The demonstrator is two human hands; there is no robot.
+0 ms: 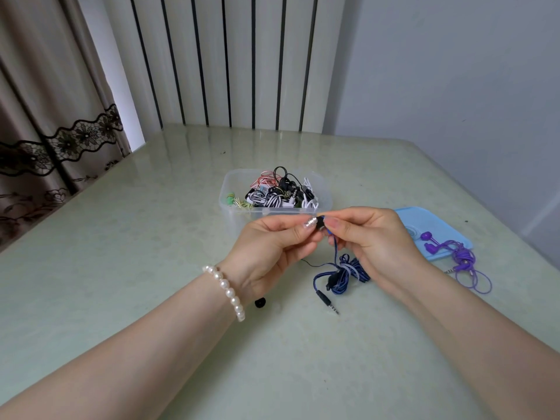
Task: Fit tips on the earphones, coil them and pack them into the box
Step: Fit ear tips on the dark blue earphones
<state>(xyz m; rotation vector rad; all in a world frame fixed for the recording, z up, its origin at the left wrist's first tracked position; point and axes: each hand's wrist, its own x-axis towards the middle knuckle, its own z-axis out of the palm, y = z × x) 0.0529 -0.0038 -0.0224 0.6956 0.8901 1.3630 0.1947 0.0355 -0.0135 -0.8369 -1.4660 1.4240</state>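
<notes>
Earbud (320,223) pinched between both hands' fingers (309,223).

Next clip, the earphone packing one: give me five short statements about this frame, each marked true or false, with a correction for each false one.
1. Both hands, left hand and right hand, pinch the bud end of the blue earphones. True.
2. The clear box is empty. False: it holds many coiled earphones.
3. The purple earphones lie partly on the blue lid. True.
4. The blue lid is on the box. False: it lies on the table, right of the box.
5. A pearl bracelet is on the right wrist. False: it is on the left.
</notes>
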